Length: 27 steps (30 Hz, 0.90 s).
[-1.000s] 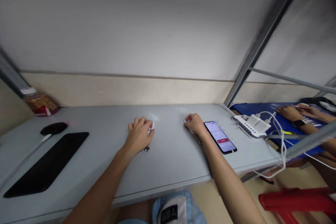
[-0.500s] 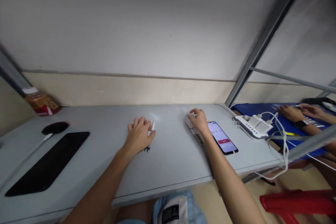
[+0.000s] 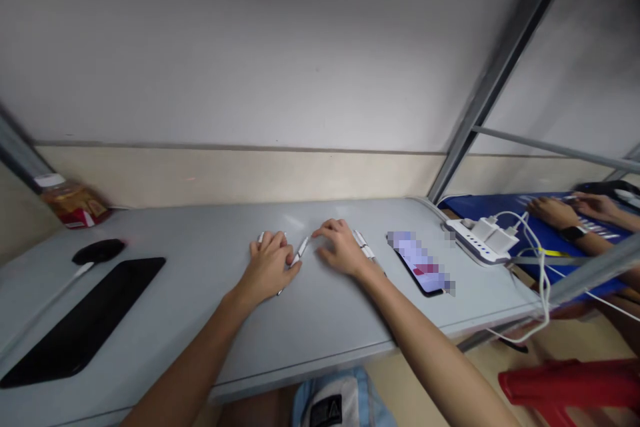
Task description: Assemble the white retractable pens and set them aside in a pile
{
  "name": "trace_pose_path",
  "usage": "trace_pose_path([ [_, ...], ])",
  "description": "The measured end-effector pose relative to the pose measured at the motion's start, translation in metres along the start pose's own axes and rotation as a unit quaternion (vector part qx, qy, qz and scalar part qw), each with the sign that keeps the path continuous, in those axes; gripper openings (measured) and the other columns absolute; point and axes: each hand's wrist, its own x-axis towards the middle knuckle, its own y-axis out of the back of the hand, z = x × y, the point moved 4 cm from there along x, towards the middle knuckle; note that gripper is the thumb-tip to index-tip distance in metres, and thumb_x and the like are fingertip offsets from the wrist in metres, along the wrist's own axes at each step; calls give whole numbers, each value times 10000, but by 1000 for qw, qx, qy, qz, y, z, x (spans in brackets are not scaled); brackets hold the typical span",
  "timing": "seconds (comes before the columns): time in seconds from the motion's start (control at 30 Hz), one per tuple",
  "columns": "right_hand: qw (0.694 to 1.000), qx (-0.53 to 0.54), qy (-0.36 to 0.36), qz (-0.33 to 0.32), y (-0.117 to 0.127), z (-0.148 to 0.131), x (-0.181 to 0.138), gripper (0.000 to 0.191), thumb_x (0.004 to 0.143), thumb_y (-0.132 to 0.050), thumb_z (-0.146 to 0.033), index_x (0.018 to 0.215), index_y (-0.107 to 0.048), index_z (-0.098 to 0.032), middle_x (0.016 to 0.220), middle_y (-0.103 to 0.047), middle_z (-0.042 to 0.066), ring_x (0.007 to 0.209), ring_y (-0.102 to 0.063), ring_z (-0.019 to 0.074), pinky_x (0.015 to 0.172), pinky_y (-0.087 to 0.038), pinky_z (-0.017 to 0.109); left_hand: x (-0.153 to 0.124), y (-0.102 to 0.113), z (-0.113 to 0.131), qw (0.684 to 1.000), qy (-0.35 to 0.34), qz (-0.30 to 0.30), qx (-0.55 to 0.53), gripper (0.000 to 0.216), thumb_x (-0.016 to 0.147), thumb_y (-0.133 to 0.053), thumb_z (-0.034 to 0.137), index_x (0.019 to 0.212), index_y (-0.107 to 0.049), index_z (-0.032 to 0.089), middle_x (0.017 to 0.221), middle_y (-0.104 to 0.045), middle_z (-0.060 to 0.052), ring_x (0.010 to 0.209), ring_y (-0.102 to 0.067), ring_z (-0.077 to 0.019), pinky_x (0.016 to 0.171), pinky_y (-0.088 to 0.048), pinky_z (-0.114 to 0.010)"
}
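My left hand (image 3: pixel 269 265) rests palm down on the grey table (image 3: pixel 320 307), fingers curled over small white pen-like pieces (image 3: pixel 300 252) that stick out beside its thumb. My right hand (image 3: pixel 341 248) lies just to its right, fingers loosely bent, index tip reaching toward the same white pieces. More slim white pieces (image 3: pixel 364 245) lie behind my right wrist. A phone (image 3: pixel 421 263) with a lit screen lies flat to the right of my right hand.
A black pad (image 3: pixel 80 320) and a dark mouse (image 3: pixel 98 251) sit at the left, a red-labelled jar (image 3: pixel 70 201) by the wall. A white power strip (image 3: pixel 479 239) with cables is at the right edge. Another person's hands (image 3: pixel 575 208) work on a blue surface. A red stool (image 3: pixel 570 388) stands lower right.
My right hand has moved left, away from the phone and the white pieces beside it, to meet my left hand. My left hand has stayed in place.
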Motion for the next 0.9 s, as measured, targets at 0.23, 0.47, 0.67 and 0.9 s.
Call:
trace_pose_path([
  [0.23,998,-19,58,-28,-1,-18,1,234,901,-577,-345,1108,-652,-267,1119,-615,71,1068,-439,239,867,-324,365,3,6,5,998,-32,32,-48,266,924,-422,388,828,-603,219,938,-595,-31,947,-484,-201,856,-322,-372],
  [0.47,981,176,-69,-54,5,-2,4,346,913,-493,-467,854,-681,-183,682,-591,1,622,-474,127,602,-314,241,6,14,3,998,-30,45,-33,308,977,-296,330,994,-585,226,954,-633,-44,948,-527,-202,815,-316,-355],
  [0.67,868,436,-180,-155,2,8,2,483,831,-525,-602,819,-670,-141,541,-404,-51,494,-345,88,500,-264,220,5,19,6,996,-48,56,-51,306,985,-250,298,997,-542,207,941,-614,-53,896,-498,-194,799,-331,-345],
  [0.9,843,467,-219,-154,4,5,0,516,845,-484,-621,732,-637,-142,533,-399,-43,476,-325,85,466,-236,224,7,17,2,997,-48,62,-19,289,982,-253,270,901,-521,200,881,-598,-47,853,-479,-198,759,-326,-339],
])
